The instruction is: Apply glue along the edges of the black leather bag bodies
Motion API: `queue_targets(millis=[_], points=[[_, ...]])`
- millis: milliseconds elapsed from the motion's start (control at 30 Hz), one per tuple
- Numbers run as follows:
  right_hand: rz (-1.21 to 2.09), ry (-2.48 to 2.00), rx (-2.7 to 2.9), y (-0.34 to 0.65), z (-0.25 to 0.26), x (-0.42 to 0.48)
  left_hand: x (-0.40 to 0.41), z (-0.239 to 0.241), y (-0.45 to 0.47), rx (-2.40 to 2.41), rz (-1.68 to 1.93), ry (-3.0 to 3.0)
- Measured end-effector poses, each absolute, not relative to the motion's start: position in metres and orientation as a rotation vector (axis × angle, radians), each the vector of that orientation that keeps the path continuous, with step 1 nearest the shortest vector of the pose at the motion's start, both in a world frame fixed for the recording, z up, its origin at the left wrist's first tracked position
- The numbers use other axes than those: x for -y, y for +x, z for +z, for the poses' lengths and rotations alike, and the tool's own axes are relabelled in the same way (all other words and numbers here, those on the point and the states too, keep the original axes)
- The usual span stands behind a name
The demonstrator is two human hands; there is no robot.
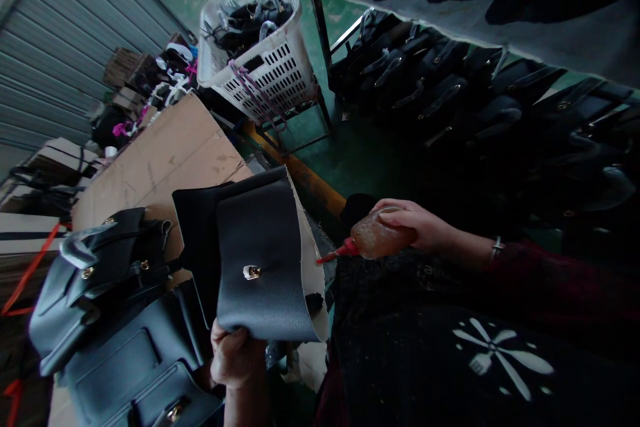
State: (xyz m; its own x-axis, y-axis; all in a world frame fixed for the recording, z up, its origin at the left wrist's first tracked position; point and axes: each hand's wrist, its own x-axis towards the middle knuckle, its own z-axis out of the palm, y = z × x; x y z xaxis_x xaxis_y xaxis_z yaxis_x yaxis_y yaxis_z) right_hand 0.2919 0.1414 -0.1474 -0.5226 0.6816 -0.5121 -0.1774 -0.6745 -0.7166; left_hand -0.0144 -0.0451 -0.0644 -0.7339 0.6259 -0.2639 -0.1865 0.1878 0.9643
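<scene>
My left hand (234,355) grips the lower edge of a dark grey leather bag flap (263,260) with a small brass clasp, holding it up so it curls and shows its pale underside. My right hand (417,221) is wrapped round a brownish squeeze bottle (377,238) with a red nozzle. The nozzle tip points at the flap's pale right edge, touching or almost touching it.
Several finished dark bags (100,287) lie on a cardboard-covered table (165,160) at the left. A white plastic basket (260,47) of bag parts stands beyond. Rows of black bags (475,93) fill a rack at the right. A green floor (360,153) lies between.
</scene>
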Motion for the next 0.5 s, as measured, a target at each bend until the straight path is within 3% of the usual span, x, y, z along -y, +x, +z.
queue_targets(millis=[200,500], points=[[2.177,-1.125,1.064,0.299,-0.143,-0.138,0.041,-0.062,-0.010,-1.788,1.670,0.360],[1.930,-1.111,0.891,0.286,-0.140,-0.163,0.039,-0.061,-0.009,-1.802,1.650,0.385]])
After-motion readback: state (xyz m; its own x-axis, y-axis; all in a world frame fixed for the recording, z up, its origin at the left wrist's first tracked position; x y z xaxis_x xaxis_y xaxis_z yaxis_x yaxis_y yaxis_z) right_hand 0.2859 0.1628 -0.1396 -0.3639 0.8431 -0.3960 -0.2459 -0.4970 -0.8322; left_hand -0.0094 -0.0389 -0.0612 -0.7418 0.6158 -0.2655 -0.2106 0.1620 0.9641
